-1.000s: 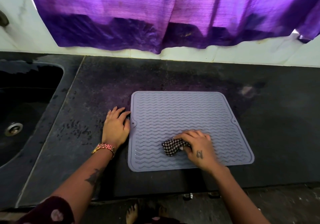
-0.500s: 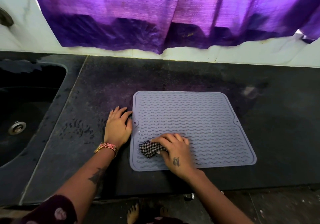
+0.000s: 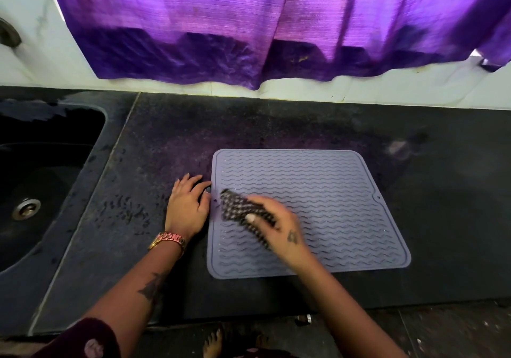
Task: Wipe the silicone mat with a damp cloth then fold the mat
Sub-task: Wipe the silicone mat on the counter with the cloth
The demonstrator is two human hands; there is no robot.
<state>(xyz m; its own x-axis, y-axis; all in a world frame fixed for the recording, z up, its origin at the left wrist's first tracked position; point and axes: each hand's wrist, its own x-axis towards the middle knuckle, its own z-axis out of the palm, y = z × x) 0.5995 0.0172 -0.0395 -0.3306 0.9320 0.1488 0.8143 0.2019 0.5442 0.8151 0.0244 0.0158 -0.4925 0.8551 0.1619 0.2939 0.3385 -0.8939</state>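
Grey silicone mat [image 3: 318, 205] lies flat on the dark countertop [image 3: 442, 219], centre of view. Right hand [image 3: 279, 230] grips a checked cloth [image 3: 240, 208], fingers curled over it, pressing it on the mat's 9 o'clock side; motion-blurred. Left hand [image 3: 188, 205] rests flat on the counter, fingers straight, holding nothing, fingertips touching the mat's left edge, just beside the cloth. Sink [image 3: 41, 180] with drain at 9 o'clock. Purple curtain [image 3: 276, 26] hangs at 12 o'clock. Gold watch [image 3: 168, 240] on left wrist.
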